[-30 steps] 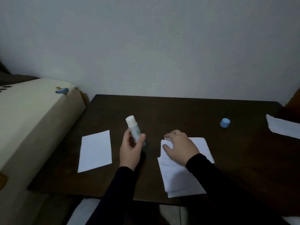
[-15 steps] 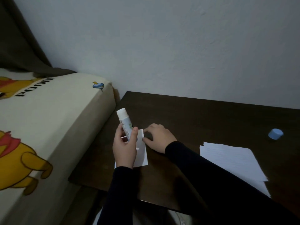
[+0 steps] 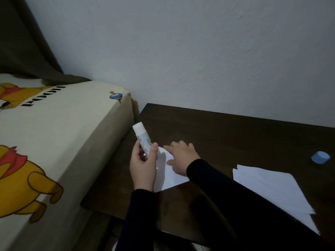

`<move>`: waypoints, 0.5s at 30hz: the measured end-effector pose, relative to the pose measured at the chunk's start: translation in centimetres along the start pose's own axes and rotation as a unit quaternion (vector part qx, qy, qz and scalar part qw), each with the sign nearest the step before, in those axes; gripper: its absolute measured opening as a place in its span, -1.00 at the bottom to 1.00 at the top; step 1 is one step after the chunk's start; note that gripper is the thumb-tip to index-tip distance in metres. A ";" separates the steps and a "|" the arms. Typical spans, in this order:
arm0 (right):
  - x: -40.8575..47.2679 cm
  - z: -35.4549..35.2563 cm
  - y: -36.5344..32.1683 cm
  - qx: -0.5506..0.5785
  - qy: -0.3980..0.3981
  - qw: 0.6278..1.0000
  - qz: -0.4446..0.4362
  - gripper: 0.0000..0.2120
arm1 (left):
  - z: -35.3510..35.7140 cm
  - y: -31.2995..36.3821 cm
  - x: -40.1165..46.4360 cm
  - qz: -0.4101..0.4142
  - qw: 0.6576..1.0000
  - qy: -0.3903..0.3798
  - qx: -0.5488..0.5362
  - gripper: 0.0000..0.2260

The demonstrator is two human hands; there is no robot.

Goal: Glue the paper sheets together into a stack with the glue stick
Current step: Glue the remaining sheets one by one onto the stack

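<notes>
L hand (image 3: 143, 169) grips uncapped white cylindrical glue stick (image 3: 143, 137), upright. R hand (image 3: 181, 158), fingers spread flat, presses single white paper sheet (image 3: 170, 175) just right of stick.

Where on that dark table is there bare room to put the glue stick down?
Bare wood shows along the back of the table, between the wall and the hands, and in the middle between the single sheet and the paper pile. It is crowded at the near left, where the left hand holds the glue stick and the right hand rests on the sheet. The blue cap lies far right.

Head view, angled down, near table (image 3: 235, 134)
</notes>
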State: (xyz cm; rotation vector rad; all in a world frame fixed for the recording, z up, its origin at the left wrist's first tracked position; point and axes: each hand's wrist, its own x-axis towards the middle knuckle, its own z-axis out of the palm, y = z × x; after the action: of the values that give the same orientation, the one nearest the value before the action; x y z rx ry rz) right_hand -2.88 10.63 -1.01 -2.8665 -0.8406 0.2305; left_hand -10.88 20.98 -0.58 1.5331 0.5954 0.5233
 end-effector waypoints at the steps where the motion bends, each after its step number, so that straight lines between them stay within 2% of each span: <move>1: 0.0 -0.2 0.2 -0.001 -0.002 1.000 0.009 -0.49 | 0.1 0.0 -0.1 -0.002 1.000 0.000 0.001 -0.44; 3: -0.1 -0.7 0.8 0.022 -0.007 0.999 0.036 -0.53 | 0.3 0.0 -0.3 -0.006 1.000 -0.003 0.002 -0.44; 5: -0.3 -1.1 1.8 0.127 0.002 0.988 0.085 -0.58 | 0.7 0.0 -0.7 -0.008 1.000 -0.011 0.005 -0.46; 8: -1.0 -2.2 4.0 0.294 0.050 0.943 0.146 -0.59 | 1.7 0.3 -1.5 -0.010 0.999 -0.036 0.024 -0.48; 11: -2.1 -3.7 6.8 0.367 0.108 0.906 0.178 -0.62 | 3.0 0.4 -2.3 -0.015 0.995 -0.082 0.046 -0.45; 13: -2.9 -4.5 9.0 0.400 0.148 0.880 0.209 -0.56 | 4.1 0.6 -2.7 -0.010 0.992 -0.117 0.053 -0.43; 15: -3.8 -5.0 11.5 0.423 0.180 0.852 0.251 -0.41 | 5.4 0.9 -3.2 0.001 0.987 -0.152 0.057 -0.41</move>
State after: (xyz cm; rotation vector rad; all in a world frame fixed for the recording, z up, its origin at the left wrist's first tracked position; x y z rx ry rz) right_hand 0.90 -1.44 2.16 -2.0977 0.1122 0.0738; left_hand -9.68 14.79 0.10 1.6825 0.3921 0.2506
